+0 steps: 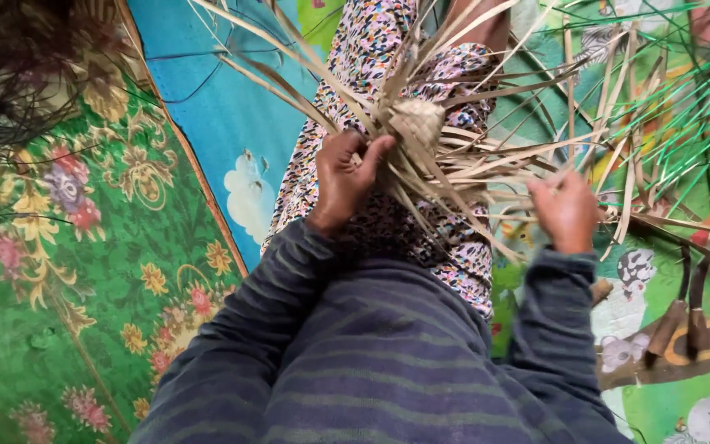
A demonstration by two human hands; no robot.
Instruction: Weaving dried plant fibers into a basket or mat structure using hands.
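Down over the lap, the left hand (345,177) is closed on a bundle of pale, dry palm-leaf strips (454,160), thumb and fingers pinching them just below a small woven knot of tan strips (417,119) where they all meet. From that knot the strips fan outward in every direction. The right hand (567,212) is curled around a few strips on the bundle's right side, fingers folded in a narrow grip. Both arms wear dark blue striped sleeves (289,329). Under the bundle lies a speckled multicoloured patterned cloth (371,49), over a green floral mat (84,271) whose blue panel (215,107) meets the cloth's left edge.
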